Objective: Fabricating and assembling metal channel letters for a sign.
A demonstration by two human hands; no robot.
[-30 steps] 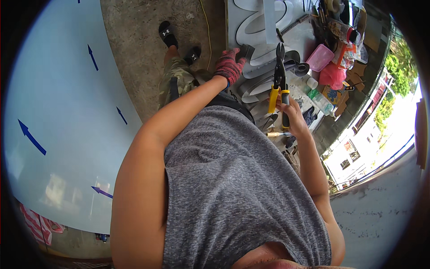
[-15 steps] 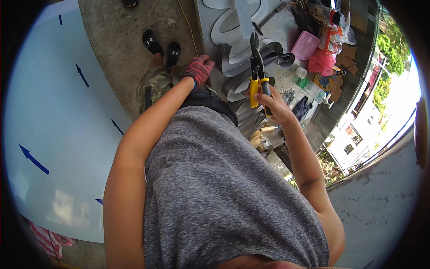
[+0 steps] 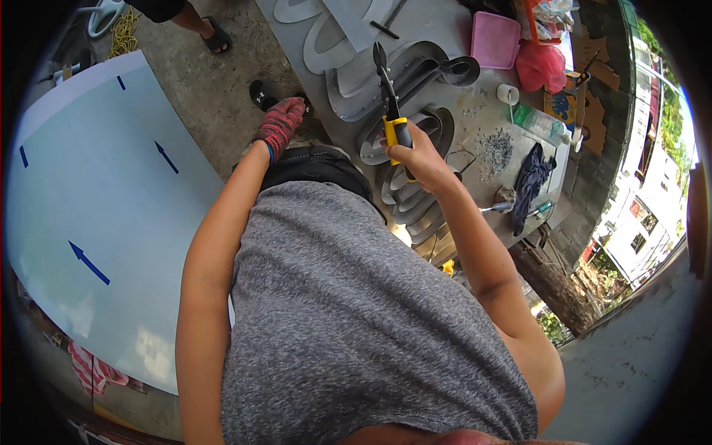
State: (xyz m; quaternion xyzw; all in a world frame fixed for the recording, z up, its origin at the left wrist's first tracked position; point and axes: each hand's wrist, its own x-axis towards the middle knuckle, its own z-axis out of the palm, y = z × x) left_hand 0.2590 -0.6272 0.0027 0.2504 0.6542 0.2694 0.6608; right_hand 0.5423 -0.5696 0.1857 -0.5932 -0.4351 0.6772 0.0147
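My bare right hand (image 3: 420, 157) is wrapped round the yellow-and-black handles of tin snips (image 3: 391, 111). Their dark blades point away from me, over curved grey metal letter shapes (image 3: 348, 95) with upright bent edges. More curled sheet-metal pieces (image 3: 409, 196) lie below and beside that hand, on the grey worktable (image 3: 315, 52). My left hand (image 3: 282, 127), in a red and black knit glove, hangs off the table's left edge, near my waist. Its fingers are curled together, and nothing shows in them; the palm is hidden.
Small metal clippings (image 3: 495, 152), a dark cloth (image 3: 530, 185), a green bottle (image 3: 538, 122), a white cup (image 3: 507, 93) and a pink tray (image 3: 495, 41) are on the table's right. A large pale panel with blue arrows (image 3: 126, 215) stands left. Another person's foot (image 3: 216, 35) shows beyond.
The view has swung, so table and panel appear shifted. My right hand has moved slightly left with the tin snips, whose handles look closer together. My gloved fingers have drawn together.
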